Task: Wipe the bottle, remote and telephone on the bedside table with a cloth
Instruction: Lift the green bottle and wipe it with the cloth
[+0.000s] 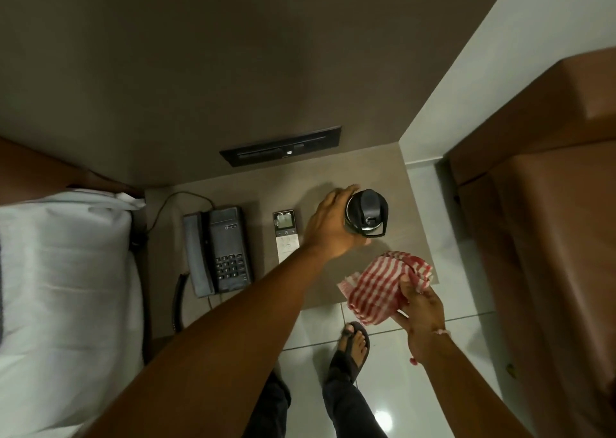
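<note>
Now: left hand (330, 226) grips cylindrical bottle (366, 213) | right hand (420, 304) clutches striped cloth (383, 286)

This looks like a hotel bedroom. A bed (63, 271) with white linen lies at 9 o'clock, just beside a small bedside table (393, 184). On it stands a corded telephone (220, 251). A switch panel (281, 146) sits in the wall at 12 o'clock.

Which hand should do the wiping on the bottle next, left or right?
Right. The right hand already holds the red-striped cloth just in front of the bottle, while the left hand is wrapped around the bottle's side, likely steadying it.
</note>
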`<state>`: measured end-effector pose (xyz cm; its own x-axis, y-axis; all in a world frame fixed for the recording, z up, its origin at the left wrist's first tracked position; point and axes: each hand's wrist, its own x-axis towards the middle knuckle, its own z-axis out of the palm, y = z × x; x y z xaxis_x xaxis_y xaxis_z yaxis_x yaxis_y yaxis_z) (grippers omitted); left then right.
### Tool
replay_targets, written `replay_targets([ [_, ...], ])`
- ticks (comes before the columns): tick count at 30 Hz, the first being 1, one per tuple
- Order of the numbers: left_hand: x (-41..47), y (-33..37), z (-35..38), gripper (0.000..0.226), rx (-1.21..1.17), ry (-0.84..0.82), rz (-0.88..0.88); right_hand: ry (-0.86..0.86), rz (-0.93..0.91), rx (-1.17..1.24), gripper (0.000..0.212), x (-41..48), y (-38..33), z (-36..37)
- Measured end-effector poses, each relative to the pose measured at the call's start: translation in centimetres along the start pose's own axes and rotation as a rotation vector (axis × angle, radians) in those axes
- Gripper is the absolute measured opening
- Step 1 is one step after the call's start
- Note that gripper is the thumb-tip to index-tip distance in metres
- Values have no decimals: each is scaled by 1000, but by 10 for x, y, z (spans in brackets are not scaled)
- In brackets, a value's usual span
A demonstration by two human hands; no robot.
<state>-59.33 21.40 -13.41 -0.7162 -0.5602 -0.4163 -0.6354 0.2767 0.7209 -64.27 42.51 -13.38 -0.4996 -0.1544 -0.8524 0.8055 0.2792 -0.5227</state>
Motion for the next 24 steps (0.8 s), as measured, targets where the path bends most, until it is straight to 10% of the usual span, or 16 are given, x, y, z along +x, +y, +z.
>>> replay_targets([
  [10, -20, 26, -39, 82, -455, 146, -97, 151, -231, 20, 23, -36, -39, -24],
  [24, -197, 174, -212, 71, -964, -83, -13, -148, -1174, -321, 35, -279, -186, 20],
])
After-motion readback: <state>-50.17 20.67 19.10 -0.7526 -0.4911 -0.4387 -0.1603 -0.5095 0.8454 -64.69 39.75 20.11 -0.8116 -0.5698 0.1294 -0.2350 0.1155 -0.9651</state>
